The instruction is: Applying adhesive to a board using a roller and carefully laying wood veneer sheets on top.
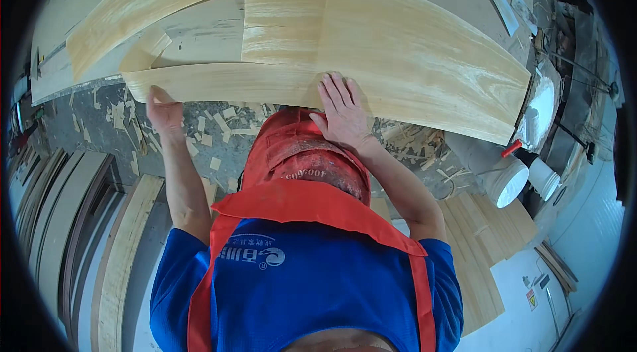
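Note:
A wide sheet of pale wood veneer (411, 53) lies across the worktable (206, 37) in front of me. A long narrow veneer strip (225, 82) runs along the table's near edge, left of the wide part, and its far-left end curls up. My left hand (163, 113) is closed at that curled end, pinching its near edge. My right hand (344, 113) lies flat with fingers stretched on the veneer, by the strip's right end. Whether strip and sheet are still joined under that hand, I cannot tell. A small veneer piece (147, 48) sticks up behind the strip's left end.
Another veneer sheet (152, 3) lies at the back left of the table. White buckets (509, 183) stand beyond the right end, one with a red-handled tool (512, 148). Veneer scraps (215, 136) litter the floor. Curved panels (66, 219) stand at the lower left.

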The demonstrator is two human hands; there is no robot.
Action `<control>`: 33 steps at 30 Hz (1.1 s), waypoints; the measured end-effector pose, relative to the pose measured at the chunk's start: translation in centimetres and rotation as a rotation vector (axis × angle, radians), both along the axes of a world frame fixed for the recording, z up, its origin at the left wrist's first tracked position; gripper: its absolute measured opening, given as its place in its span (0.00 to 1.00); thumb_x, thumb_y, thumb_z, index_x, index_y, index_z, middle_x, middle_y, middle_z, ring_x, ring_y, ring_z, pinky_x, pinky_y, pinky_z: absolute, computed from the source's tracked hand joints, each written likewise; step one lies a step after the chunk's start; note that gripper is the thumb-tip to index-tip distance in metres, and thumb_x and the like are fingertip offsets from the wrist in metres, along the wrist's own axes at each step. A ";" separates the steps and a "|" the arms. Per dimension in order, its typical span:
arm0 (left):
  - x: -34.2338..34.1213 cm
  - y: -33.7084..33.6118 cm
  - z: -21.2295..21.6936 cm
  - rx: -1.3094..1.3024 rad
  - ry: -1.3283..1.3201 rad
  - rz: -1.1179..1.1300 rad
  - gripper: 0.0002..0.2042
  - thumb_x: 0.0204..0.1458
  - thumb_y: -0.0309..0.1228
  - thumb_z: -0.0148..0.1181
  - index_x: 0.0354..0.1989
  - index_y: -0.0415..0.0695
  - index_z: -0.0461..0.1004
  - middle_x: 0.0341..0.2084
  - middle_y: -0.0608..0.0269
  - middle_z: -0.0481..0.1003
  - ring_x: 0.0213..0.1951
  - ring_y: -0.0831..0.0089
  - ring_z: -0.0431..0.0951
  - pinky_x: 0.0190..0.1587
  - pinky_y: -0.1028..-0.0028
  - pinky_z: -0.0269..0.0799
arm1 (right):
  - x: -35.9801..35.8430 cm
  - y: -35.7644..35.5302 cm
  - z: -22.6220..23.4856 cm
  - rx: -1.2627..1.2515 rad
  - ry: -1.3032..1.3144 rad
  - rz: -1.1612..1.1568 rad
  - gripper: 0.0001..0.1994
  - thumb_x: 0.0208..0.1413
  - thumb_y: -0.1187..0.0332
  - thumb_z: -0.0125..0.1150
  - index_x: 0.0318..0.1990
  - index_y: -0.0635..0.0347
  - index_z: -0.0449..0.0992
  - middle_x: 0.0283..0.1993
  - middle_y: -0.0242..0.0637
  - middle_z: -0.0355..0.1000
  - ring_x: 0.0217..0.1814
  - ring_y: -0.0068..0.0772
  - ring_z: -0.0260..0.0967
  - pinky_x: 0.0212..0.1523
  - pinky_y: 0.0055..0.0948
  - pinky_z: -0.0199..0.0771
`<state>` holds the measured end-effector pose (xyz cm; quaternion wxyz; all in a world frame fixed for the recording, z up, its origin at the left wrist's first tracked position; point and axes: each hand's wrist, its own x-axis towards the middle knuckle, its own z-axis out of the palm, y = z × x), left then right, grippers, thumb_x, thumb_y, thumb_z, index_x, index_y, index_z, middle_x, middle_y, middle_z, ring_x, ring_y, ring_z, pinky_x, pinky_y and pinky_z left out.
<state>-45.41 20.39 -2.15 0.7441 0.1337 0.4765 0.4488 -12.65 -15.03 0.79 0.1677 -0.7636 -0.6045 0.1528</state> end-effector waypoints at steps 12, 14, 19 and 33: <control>-21.5 33.6 11.6 0.292 -0.090 -0.473 0.15 0.65 0.35 0.51 0.51 0.37 0.76 0.49 0.54 0.81 0.52 0.57 0.81 0.55 0.55 0.74 | -0.4 3.2 0.2 0.177 0.134 0.012 0.34 0.61 0.57 0.61 0.69 0.69 0.62 0.74 0.55 0.59 0.79 0.56 0.51 0.79 0.55 0.44; -17.0 29.8 5.3 0.538 0.451 -0.375 0.13 0.64 0.33 0.55 0.50 0.37 0.75 0.43 0.56 0.81 0.45 0.59 0.81 0.49 0.59 0.75 | 1.4 4.0 -0.9 0.149 0.012 -0.108 0.34 0.62 0.57 0.60 0.70 0.69 0.62 0.74 0.55 0.59 0.79 0.56 0.52 0.79 0.56 0.44; -1.6 18.3 6.4 1.113 1.739 -0.263 0.14 0.60 0.27 0.64 0.51 0.36 0.73 0.37 0.56 0.80 0.37 0.64 0.81 0.44 0.67 0.77 | 5.7 7.6 -2.8 0.139 -0.219 -0.362 0.31 0.64 0.59 0.56 0.71 0.66 0.61 0.73 0.54 0.59 0.79 0.55 0.51 0.79 0.56 0.43; 32.4 -23.6 0.4 1.594 0.754 -0.927 0.27 0.61 0.29 0.58 0.68 0.34 0.62 0.65 0.41 0.66 0.68 0.42 0.64 0.70 0.49 0.59 | 14.5 -3.4 -3.9 0.075 -0.365 -0.575 0.30 0.63 0.56 0.54 0.70 0.61 0.63 0.74 0.50 0.59 0.80 0.53 0.50 0.78 0.58 0.42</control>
